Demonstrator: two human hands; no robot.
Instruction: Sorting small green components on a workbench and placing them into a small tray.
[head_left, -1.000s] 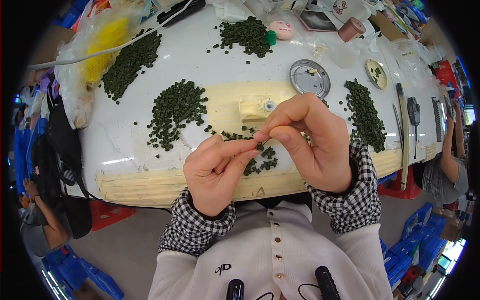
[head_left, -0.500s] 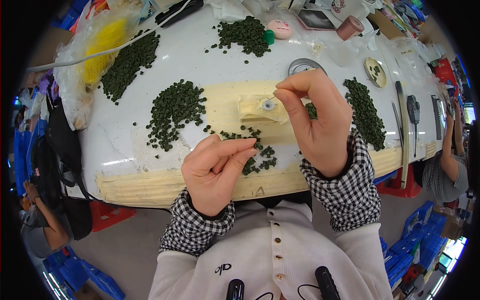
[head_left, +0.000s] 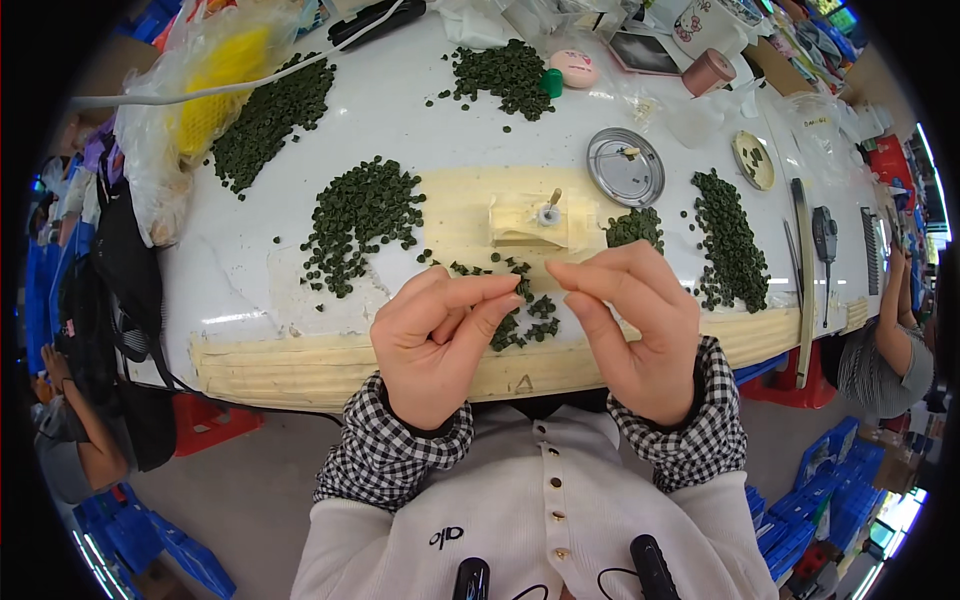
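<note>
My left hand point(head_left: 432, 335) is closed in a pinch above the near edge of the table. Its fingertips point right, and anything between them is too small to make out against the dark pieces behind. Opposite it, my right hand point(head_left: 645, 335) has thumb and forefinger apart, with nothing visible between them. Several small dark green pieces point(head_left: 540, 318) lie scattered under and between my hands. Just beyond stands a small block wrapped in cream tape point(head_left: 515, 225), and a short thin stick point(head_left: 555, 198) stands up from its pale round fitting.
Green piles lie to the left point(head_left: 365, 215), far middle point(head_left: 505, 80) and right point(head_left: 730, 240). A round metal tin point(head_left: 625, 165) sits beyond my right hand, near a small dish point(head_left: 753, 160). A white cable point(head_left: 200, 97) crosses the far left. Other people's arms show at both sides.
My right hand has come down and toward me from the block to face my left hand. The stick now stands in the block by itself. My left hand has barely moved.
</note>
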